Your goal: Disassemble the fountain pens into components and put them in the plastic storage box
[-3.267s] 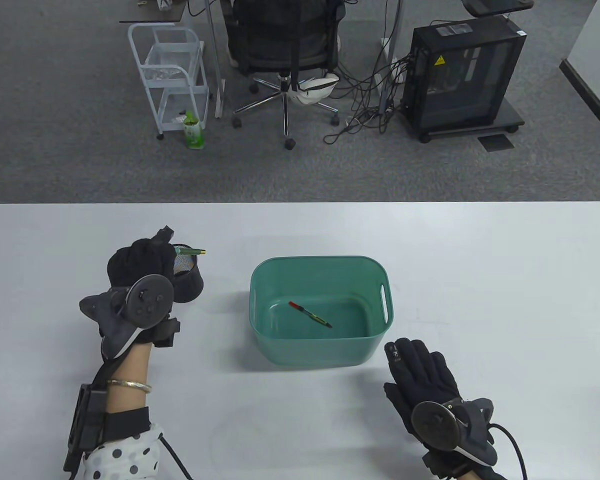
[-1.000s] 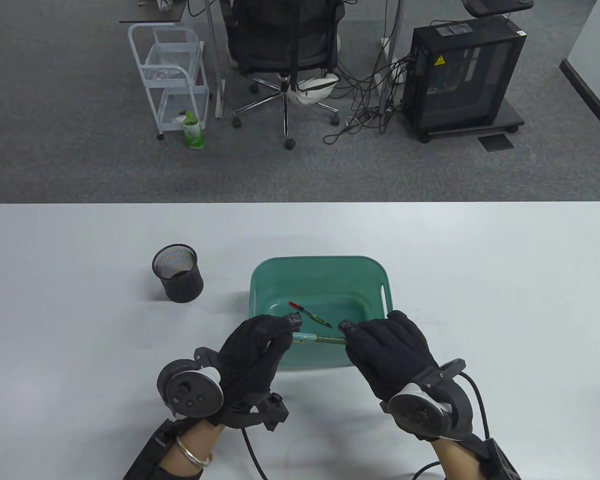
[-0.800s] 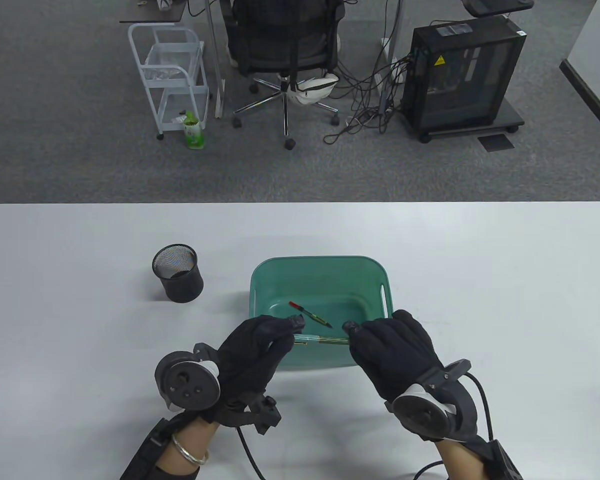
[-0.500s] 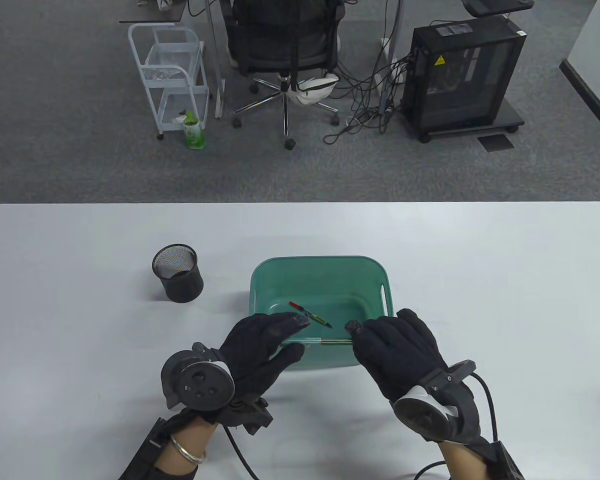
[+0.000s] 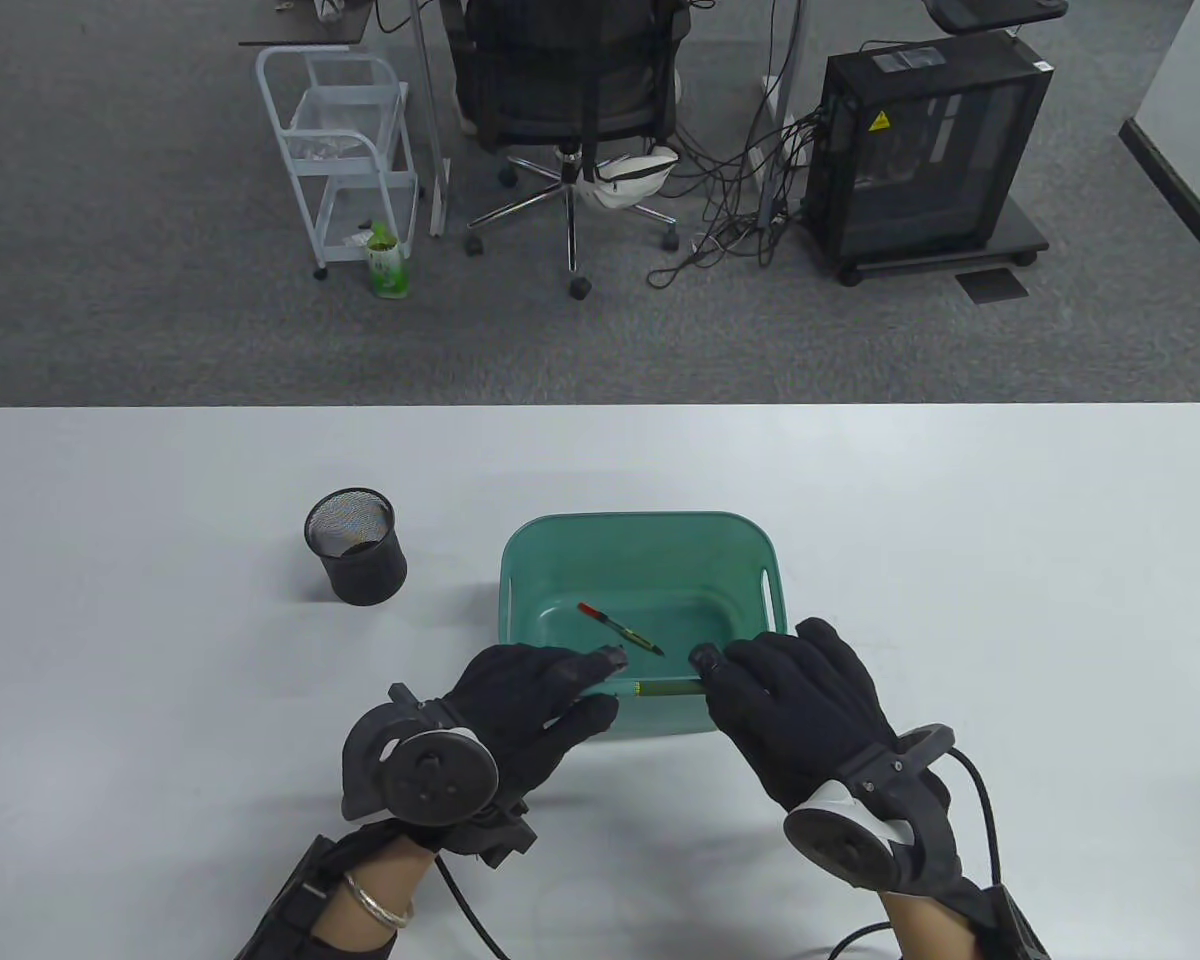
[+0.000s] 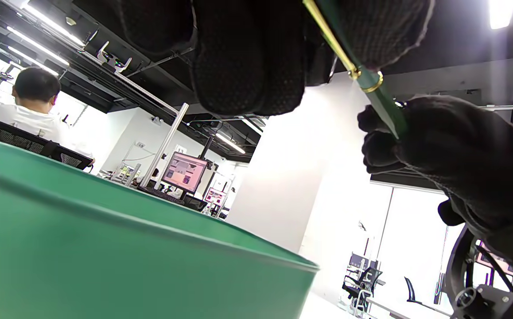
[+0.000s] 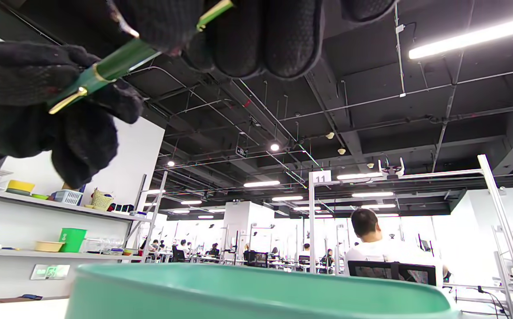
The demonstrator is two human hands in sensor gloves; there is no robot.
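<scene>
**Over the near rim of the green box: both hands on one pen**

Over on the left of the table (image 5: 110,520) sits a black mesh pen cup (image 5: 356,545), standing upright, well apart from everything else. Moving right, the left hand (image 5: 535,695) has its fingers curled around one end of a green fountain pen (image 5: 665,688), held level above the near wall of the green storage box (image 5: 560,545). Inside the box lies a red-tipped pen part (image 5: 620,629). Furthest right, the right hand (image 5: 795,705) pinches the pen's other end tight.
</scene>
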